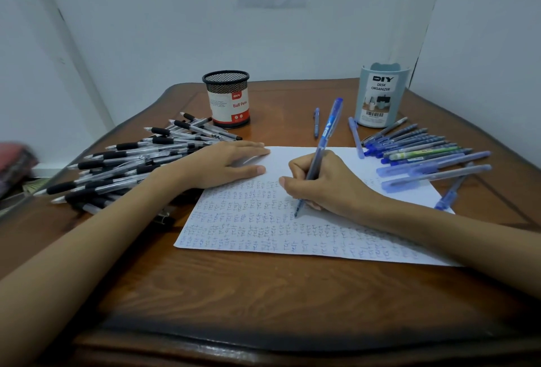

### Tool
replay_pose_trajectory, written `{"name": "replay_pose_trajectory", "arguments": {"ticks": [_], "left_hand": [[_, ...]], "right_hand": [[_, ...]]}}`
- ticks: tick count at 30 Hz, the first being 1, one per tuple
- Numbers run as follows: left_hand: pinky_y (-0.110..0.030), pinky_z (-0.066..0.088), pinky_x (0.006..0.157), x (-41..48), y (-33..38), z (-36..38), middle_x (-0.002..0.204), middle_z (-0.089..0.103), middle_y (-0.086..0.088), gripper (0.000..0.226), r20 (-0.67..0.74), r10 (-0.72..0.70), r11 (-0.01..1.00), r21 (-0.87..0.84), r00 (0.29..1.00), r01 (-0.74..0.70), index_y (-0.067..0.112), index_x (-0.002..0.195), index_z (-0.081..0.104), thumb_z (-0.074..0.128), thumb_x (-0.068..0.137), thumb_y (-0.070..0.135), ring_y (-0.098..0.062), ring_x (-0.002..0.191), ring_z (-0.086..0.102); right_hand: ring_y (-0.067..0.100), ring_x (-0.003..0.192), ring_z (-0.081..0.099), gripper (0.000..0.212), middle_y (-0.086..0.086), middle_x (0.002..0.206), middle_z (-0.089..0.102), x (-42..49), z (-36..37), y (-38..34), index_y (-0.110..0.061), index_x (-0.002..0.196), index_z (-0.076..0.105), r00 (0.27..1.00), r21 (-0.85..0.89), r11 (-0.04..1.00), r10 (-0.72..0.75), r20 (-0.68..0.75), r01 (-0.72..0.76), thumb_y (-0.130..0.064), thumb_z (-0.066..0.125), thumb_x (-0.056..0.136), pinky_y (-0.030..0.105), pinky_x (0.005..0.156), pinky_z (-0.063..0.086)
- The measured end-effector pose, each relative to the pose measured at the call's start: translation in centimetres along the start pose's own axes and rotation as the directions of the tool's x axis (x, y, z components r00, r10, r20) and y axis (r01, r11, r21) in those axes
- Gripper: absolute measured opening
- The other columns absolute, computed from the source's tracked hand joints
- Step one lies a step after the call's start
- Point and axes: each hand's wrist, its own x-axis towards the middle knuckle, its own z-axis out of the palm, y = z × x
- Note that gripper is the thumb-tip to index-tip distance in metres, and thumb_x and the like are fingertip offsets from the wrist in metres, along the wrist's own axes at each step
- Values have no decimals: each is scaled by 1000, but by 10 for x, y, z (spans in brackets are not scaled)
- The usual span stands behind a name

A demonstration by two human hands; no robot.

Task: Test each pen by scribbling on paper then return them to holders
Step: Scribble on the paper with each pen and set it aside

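My right hand [325,183] grips a blue pen [326,132], its tip touching a white sheet of paper [292,237] filled with rows of blue scribbles. My left hand [222,164] lies flat on the sheet's upper left corner, fingers spread. A heap of black-grip pens [131,161] lies to the left. Several blue pens [424,153] lie in a row at the right, some on the paper's edge. A black mesh holder [227,98] stands at the back, and a pale blue desk organizer [380,97] stands at the back right.
The wooden table [263,293] has a curved raised edge. Two loose blue pens [316,122] lie between the holders. One more blue pen [448,196] rests at the paper's right corner. White walls close in behind.
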Motion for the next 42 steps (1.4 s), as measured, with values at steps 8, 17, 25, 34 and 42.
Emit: {"name": "replay_pose_trajectory", "arguments": {"ticks": [8,17,25,34,42], "left_hand": [[-29,17,111,0,-1,1,152,26,11,68,2,-5,1000,-3,1000,5,33,144,30,30,82,61,-11,139,25],[-27,16,110,1,0,1,152,25,11,68,4,-5,1000,-3,1000,5,33,144,29,30,81,60,-11,139,25],[-32,18,112,1,-2,1,152,26,12,68,1,-3,1000,-3,1000,3,34,144,29,30,82,61,-10,139,26],[-31,17,112,1,-2,0,152,26,11,68,4,-1,1000,-4,1000,1,34,144,30,30,81,61,-11,139,25],[-29,17,110,1,-2,0,152,26,11,67,8,-1,1000,2,1000,1,34,144,29,30,82,61,-11,139,26]], "right_hand": [[4,33,31,47,-6,37,30,-1,-2,-1,-12,47,34,999,45,998,31,7,-32,8,56,84,16,41,30],[4,33,31,47,-9,36,31,0,-1,-1,-12,47,35,999,24,999,24,-41,-23,6,58,84,14,42,31],[4,33,29,48,-9,36,28,0,0,-1,-13,45,34,998,31,999,21,-59,-19,8,56,82,12,41,29],[5,36,27,48,-9,38,26,0,0,0,-13,47,32,997,6,1000,-14,-73,15,6,56,83,13,42,27],[4,37,26,49,-10,39,24,1,0,1,-15,47,31,998,2,1000,-15,-66,15,7,55,83,9,43,27]]}}
